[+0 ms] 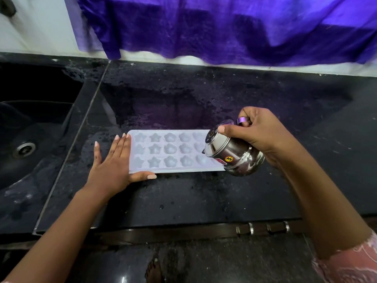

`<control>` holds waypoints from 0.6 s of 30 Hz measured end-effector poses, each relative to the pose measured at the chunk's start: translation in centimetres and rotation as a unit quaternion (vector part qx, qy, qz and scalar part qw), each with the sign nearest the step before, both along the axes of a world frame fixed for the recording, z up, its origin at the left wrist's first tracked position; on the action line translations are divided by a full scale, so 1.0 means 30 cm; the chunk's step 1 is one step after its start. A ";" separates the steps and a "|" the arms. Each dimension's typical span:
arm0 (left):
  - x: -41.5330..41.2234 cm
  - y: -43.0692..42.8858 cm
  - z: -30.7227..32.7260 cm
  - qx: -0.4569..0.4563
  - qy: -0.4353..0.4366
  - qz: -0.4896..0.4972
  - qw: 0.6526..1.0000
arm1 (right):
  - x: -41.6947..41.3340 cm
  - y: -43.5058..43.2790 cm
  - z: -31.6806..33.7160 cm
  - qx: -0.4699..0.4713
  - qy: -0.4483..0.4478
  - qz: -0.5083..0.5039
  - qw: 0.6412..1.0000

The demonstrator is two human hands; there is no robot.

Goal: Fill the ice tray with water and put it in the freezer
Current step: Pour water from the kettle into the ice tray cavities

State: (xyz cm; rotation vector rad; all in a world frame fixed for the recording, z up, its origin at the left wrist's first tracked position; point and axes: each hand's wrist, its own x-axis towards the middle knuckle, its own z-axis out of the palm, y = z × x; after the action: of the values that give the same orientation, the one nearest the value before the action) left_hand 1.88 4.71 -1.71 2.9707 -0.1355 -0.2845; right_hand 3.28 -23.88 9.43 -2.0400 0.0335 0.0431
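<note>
Nearest, a pink patterned sleeve [350,264] covers the right upper arm, and two metal drawer handles [263,228] sit under the front edge of the black stone counter [204,201]; on that counter the left hand [111,166] lies flat, its fingers straight and close together, holding nothing; the ice tray [175,152] lies just to the right of those fingers, its short left end against them, while the thumb stretches along the tray's near long edge; the tray is pale, with three rows of star, flower and heart moulds, and whether they hold water cannot be told; past the tray's other end the right hand [259,135] grips a steel jug [234,156], fingers curled round its handle and the thumb pressed on the rim; the jug hangs below those fingers, tilted, its mouth turned left over the tray's right end; well left of the left fingers is a dark sink [30,119] with a round drain [24,149]; beyond all fingertips a purple cloth [224,27] hangs against the white wall.
</note>
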 end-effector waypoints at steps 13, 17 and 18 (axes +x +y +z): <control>0.007 0.001 -0.007 0.011 -0.008 -0.003 1.000 | -0.006 -0.020 0.000 -0.056 -0.001 -0.004 0.998; 0.004 -0.001 -0.005 0.010 -0.007 -0.004 1.000 | -0.009 -0.021 0.009 -0.081 -0.002 -0.002 0.997; 0.003 -0.002 -0.004 0.009 -0.007 -0.004 1.000 | -0.009 -0.021 0.011 -0.086 -0.003 -0.002 0.996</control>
State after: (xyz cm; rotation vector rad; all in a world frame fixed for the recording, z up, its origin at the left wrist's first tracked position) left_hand 1.97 4.66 -1.83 2.9903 -0.1463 -0.2676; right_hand 3.00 -24.51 9.76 -2.2121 0.0396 0.0317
